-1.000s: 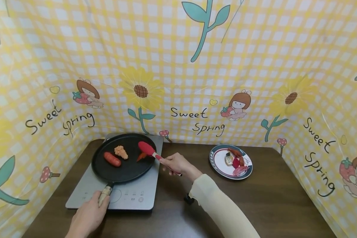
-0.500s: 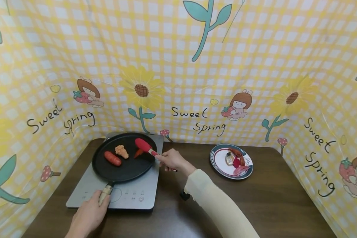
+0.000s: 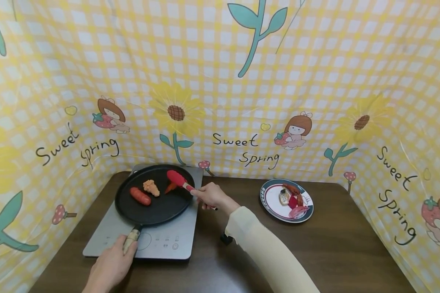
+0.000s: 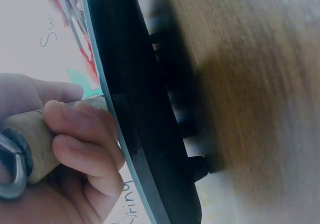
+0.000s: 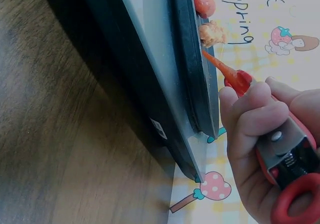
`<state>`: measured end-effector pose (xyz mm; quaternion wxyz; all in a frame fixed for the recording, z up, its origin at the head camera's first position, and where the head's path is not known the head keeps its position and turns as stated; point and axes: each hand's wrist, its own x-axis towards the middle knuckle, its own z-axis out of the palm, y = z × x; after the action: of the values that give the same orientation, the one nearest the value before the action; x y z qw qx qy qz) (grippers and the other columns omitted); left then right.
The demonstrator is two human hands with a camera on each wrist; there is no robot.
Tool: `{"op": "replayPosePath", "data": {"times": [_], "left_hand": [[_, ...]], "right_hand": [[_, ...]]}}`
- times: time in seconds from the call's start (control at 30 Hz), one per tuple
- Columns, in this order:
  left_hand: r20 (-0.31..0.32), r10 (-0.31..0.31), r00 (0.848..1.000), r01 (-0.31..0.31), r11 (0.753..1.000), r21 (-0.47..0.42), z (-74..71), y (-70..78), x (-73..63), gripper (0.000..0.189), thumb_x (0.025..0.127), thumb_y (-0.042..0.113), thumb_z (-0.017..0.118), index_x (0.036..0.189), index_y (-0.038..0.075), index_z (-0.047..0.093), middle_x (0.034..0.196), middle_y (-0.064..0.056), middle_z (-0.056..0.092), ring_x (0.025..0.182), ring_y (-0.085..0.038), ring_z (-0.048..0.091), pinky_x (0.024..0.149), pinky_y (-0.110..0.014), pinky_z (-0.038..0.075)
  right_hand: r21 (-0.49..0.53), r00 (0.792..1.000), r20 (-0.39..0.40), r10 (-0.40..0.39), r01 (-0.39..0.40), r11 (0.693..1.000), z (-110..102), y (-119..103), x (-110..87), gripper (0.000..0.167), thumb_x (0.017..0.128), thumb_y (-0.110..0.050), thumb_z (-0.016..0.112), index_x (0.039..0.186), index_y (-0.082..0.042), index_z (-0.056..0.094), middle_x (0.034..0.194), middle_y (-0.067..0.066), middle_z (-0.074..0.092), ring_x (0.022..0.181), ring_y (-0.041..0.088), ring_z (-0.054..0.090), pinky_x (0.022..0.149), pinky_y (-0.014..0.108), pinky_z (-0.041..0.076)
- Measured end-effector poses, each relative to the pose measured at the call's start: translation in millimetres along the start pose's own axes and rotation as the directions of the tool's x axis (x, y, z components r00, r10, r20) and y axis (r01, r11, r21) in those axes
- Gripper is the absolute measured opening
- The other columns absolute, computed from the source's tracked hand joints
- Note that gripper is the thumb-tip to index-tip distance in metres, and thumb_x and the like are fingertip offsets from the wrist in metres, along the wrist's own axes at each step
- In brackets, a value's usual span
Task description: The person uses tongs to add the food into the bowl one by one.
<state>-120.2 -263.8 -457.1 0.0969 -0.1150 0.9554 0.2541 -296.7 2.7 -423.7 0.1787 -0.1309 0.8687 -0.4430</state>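
Here's the left hand [image 3: 113,262], fingers wrapped around the beige wood-look handle [image 3: 130,241] of the round black flat pan [image 3: 154,213], which sits on the silver glass-topped cooktop [image 3: 183,242] by the far left corner of the dark brown wooden table [image 3: 333,252]. The right hand [image 3: 212,195] comes over the pan's right edge, holding the red-tipped metal tongs [image 3: 177,177], and in the right wrist view their tips look closed on the pointed orange food piece [image 3: 170,187]; that piece is at the right part of the pan, its free end toward the middle. Nearer the left edge lie the shiny red sausage [image 3: 140,196] and, just beside it, the lumpy tan-orange fried piece [image 3: 151,188], both clear of the tongs. The good play here, I'd judge: steady pressure on the slim piece, since it could twist or slip, tips kept low, and the handle held firmly so the pan doesn't swing
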Motion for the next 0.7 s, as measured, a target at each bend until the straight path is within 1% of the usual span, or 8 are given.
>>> {"op": "replayPosePath", "data": {"times": [0.13, 0.23, 0.33, 0.47, 0.6, 0.7], "left_hand": [[-0.004, 0.013, 1.000, -0.013, 1.000, 0.003, 1.2, -1.1, -0.3, 0.069, 0.097, 0.055, 0.036, 0.129, -0.006, 0.039, 0.094, -0.025, 0.058, 0.072, -0.028, 0.055, 0.058, -0.044, 0.041], [-0.008, 0.017, 1.000, -0.017, 1.000, 0.005, 1.2, -1.0, -0.1, 0.069, 0.097, 0.054, 0.036, 0.130, -0.007, 0.039, 0.096, -0.027, 0.058, 0.074, -0.028, 0.056, 0.059, -0.045, 0.042], [-0.004, 0.007, 1.000, -0.006, 1.000, 0.004, 0.7, -0.5, -0.5, 0.069, 0.097, 0.054, 0.037, 0.130, -0.006, 0.039, 0.095, -0.026, 0.058, 0.073, -0.028, 0.055, 0.058, -0.044, 0.041], [0.004, -0.009, 1.000, 0.009, 1.000, 0.004, 0.5, 0.3, -1.1, 0.070, 0.097, 0.055, 0.037, 0.130, -0.007, 0.039, 0.093, -0.024, 0.058, 0.071, -0.026, 0.053, 0.057, -0.042, 0.041], [0.004, -0.007, 1.000, 0.007, 1.000, 0.001, 1.1, 0.0, 0.0, 0.069, 0.097, 0.054, 0.037, 0.131, -0.007, 0.038, 0.090, -0.021, 0.058, 0.069, -0.026, 0.051, 0.057, -0.042, 0.040], [-0.004, -0.002, 1.000, 0.002, 1.000, 0.005, 1.5, -0.7, 0.7, 0.069, 0.097, 0.054, 0.037, 0.131, -0.006, 0.038, 0.093, -0.023, 0.058, 0.071, -0.027, 0.053, 0.058, -0.043, 0.041]], "right_hand": [[-0.001, 1.000, -0.009, -0.010, 0.010, 1.000, 2.6, 0.7, 2.8, 0.041, 0.092, -0.043, 0.060, 0.088, -0.005, 0.075, 0.054, 0.007, 0.061, 0.040, 0.016, 0.048, 0.035, 0.024, 0.032], [-0.009, 1.000, -0.013, -0.012, 0.012, 1.000, 4.2, 0.6, 6.1, 0.041, 0.091, -0.042, 0.061, 0.085, -0.004, 0.075, 0.055, 0.009, 0.062, 0.041, 0.019, 0.049, 0.035, 0.024, 0.033], [-0.010, 1.000, -0.019, -0.017, 0.017, 1.000, 4.9, -0.1, 9.3, 0.042, 0.091, -0.042, 0.061, 0.081, -0.003, 0.074, 0.055, 0.008, 0.062, 0.040, 0.017, 0.050, 0.034, 0.023, 0.034], [0.002, 1.000, -0.020, -0.021, 0.021, 1.000, 5.2, -2.3, 12.7, 0.046, 0.091, -0.042, 0.061, 0.077, 0.000, 0.073, 0.051, 0.005, 0.060, 0.037, 0.012, 0.048, 0.034, 0.024, 0.034], [0.004, 1.000, -0.012, -0.004, 0.004, 1.000, 5.9, -5.3, 14.8, 0.047, 0.091, -0.043, 0.061, 0.076, 0.000, 0.073, 0.049, 0.005, 0.058, 0.037, 0.013, 0.047, 0.034, 0.024, 0.033], [0.000, 1.000, -0.011, -0.004, 0.004, 1.000, 7.5, -7.8, 16.7, 0.046, 0.091, -0.043, 0.061, 0.077, -0.001, 0.073, 0.052, 0.006, 0.060, 0.037, 0.013, 0.048, 0.035, 0.024, 0.034]]}}
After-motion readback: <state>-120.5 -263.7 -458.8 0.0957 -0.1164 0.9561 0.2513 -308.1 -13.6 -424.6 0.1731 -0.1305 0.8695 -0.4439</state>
